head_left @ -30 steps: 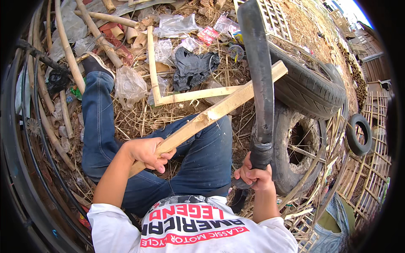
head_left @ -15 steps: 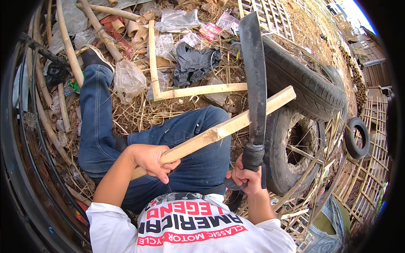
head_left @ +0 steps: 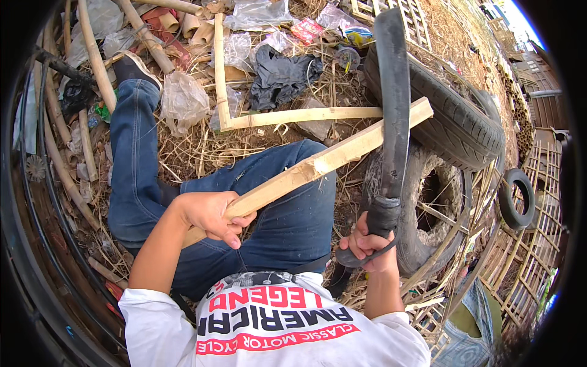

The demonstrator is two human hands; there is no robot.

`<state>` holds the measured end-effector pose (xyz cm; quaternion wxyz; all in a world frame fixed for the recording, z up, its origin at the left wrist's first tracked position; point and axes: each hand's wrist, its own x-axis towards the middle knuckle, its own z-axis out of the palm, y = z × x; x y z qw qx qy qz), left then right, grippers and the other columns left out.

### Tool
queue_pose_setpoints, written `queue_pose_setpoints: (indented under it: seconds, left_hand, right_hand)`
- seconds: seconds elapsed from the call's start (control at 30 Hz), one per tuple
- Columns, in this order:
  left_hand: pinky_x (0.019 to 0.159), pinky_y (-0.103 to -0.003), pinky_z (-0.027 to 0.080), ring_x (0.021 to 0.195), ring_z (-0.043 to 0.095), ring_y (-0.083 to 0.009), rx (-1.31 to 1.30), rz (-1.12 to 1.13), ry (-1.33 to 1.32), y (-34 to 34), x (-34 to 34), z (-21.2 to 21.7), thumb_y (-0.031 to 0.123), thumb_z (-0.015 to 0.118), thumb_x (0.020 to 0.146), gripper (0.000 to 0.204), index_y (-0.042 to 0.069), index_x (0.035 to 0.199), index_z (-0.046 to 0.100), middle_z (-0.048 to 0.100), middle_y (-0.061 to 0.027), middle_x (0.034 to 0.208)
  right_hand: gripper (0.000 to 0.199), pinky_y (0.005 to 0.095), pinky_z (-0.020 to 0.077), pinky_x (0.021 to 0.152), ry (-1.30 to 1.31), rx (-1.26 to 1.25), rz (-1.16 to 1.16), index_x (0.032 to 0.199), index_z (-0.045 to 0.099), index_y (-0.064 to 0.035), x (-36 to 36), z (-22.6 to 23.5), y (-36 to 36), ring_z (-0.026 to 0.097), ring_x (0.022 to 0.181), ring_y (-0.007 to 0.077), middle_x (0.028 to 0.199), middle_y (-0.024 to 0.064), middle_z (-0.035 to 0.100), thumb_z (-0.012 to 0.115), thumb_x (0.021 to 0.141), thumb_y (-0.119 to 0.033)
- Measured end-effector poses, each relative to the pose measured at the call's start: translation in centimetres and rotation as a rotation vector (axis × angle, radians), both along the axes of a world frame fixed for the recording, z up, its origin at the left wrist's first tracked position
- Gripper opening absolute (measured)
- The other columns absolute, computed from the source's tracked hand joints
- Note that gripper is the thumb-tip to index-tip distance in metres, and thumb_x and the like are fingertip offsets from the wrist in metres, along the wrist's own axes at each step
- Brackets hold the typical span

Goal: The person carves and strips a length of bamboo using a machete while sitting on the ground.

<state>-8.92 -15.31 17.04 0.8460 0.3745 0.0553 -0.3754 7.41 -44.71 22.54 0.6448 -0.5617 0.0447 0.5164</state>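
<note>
My left hand [head_left: 211, 214] grips the near end of a pale split bamboo stick [head_left: 318, 164], which slants up to the right across my blue-jeaned knee [head_left: 287, 202]. My right hand [head_left: 367, 244] is closed on the taped handle of a long dark machete [head_left: 394, 104]. Its blade stands nearly upright and crosses over the stick's far end. The stick's tip rests near a worn car tyre [head_left: 455, 122].
A second tyre [head_left: 434, 208] lies under the first, and a small black ring [head_left: 516, 197] lies at the right. Thin bamboo strips [head_left: 293, 116] form an L on straw. Plastic bags [head_left: 180, 98], a dark cloth [head_left: 281, 73], bamboo poles [head_left: 92, 55] and woven lattice panels [head_left: 532, 244] surround me.
The machete has swung right and more upright, its blade now crossing the stick's far end. The stick's tip has shifted a little up and right. Both hands keep their grips.
</note>
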Motion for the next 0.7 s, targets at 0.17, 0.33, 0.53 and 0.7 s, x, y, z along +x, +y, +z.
queue_pose_setpoints:
  seconds: [0.17,0.33,0.53,0.7]
  left_hand:
    - [0.040,-0.020,0.029,0.046,0.036,-0.0024,0.049,0.004,0.003,0.4,0.5,0.3,-0.003,0.077,0.069,0.045,0.014,0.070,0.035,0.038,0.0059,0.057]
    - [0.039,-0.021,0.029,0.047,0.037,-0.0022,0.050,0.048,0.021,0.2,0.8,0.2,-0.005,0.077,0.066,0.045,0.014,0.071,0.036,0.038,0.0056,0.057]
    - [0.037,-0.021,0.027,0.046,0.036,-0.0026,0.111,0.168,0.066,1.9,-0.9,-1.4,-0.004,0.078,0.066,0.046,0.014,0.071,0.036,0.038,0.0065,0.057]
    - [0.039,-0.023,0.035,0.045,0.044,-0.0059,0.676,0.042,0.095,3.5,-0.5,-0.1,0.014,0.079,0.072,0.033,0.009,0.076,0.047,0.047,0.0037,0.059]
  right_hand:
    - [0.024,0.0385,0.0457,0.065,0.045,-0.057,0.143,0.072,0.045,-0.0064,-1.9,0.0,0.3,0.041,0.040,0.0138,0.046,0.0015,0.040,0.063,0.058,-0.002]
    - [0.022,0.0405,0.0452,0.067,0.172,0.116,-0.059,0.077,0.047,-0.0042,-0.5,-1.2,0.1,0.040,0.040,0.0132,0.049,0.0013,0.038,0.060,0.059,0.000]
    - [0.020,0.0394,0.0456,0.068,0.163,0.045,0.133,0.075,0.047,-0.0043,-1.3,-1.6,0.0,0.041,0.041,0.0141,0.049,0.0036,0.041,0.059,0.060,-0.001]
    - [0.023,0.0375,0.0437,0.065,0.011,-0.001,-0.085,0.074,0.044,-0.0069,-1.0,-2.0,0.5,0.039,0.039,0.0138,0.049,0.0013,0.039,0.060,0.059,-0.002]
